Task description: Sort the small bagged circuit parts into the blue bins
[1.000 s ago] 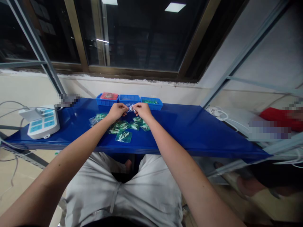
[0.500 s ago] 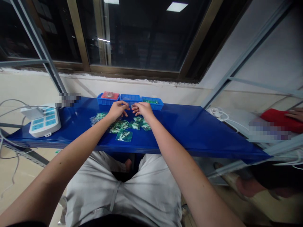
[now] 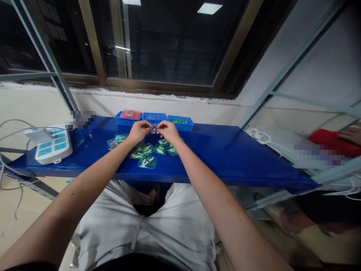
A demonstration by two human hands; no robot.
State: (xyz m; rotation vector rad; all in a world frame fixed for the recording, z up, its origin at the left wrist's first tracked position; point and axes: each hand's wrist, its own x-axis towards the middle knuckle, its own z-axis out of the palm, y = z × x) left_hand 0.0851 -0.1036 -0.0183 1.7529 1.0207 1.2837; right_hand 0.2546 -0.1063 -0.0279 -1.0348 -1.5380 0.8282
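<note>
Background: dark window in a brown frame, above a pale wall.
Surface: blue table, standing against that wall.
Left hand: fingertips drawn narrow, pinching the left side of a small clear packet.
Right hand: thumb and fingers likewise close together, on the packet's right side.
Clear packet: held between both hands, just in front of the middle bin; contents too small to tell.
Bins: 3, blue, in a row at the table's back edge. Left bin bore a red item; middle bin stood behind the hands; right bin held green pieces.
Green packets: clustered nearer the body, some overlapping; 1 front packet lay closest to the table's near edge, white pieces showing inside.
Power strip: white with blue sockets, at table left, white adapter plugged in.
Far right: another person's hand at a red bundle; grip unclear.
</note>
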